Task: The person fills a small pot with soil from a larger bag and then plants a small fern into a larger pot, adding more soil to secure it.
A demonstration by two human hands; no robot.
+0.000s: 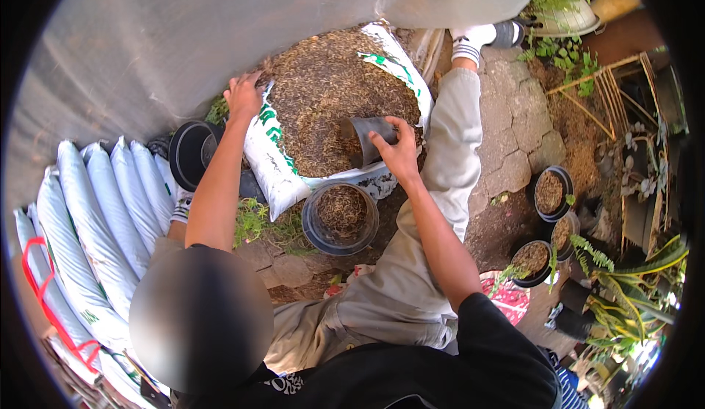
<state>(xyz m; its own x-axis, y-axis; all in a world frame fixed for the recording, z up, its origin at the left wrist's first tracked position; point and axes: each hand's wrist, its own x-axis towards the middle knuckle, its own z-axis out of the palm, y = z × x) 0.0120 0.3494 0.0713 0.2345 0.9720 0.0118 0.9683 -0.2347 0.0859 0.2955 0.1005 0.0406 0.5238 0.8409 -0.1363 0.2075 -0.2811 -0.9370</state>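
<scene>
My right hand (pixel 397 153) grips a small dark plastic pot (pixel 368 139), which lies on its side on brown, husk-like potting mix (pixel 325 89). The mix fills a cut-open white plastic sack (pixel 275 172) with green print. At the far left edge of the sack, my left hand (pixel 244 98) has its fingers over the rim of the mix; whether they hold anything cannot be told. A larger black plastic pot (pixel 314 238), partly filled with mix, stands upright just in front of the sack. Another black pot (pixel 182 158) lies tilted beside my left forearm.
White filled sacks (pixel 104 205) are stacked at the left, with a red strap (pixel 41 293). A grey sheet (pixel 220 18) hangs behind the mix. Filled black pots (pixel 531 263) stand on the right near variegated snake plants (pixel 633 293). Stone paving (pixel 512 117) lies beyond my outstretched leg.
</scene>
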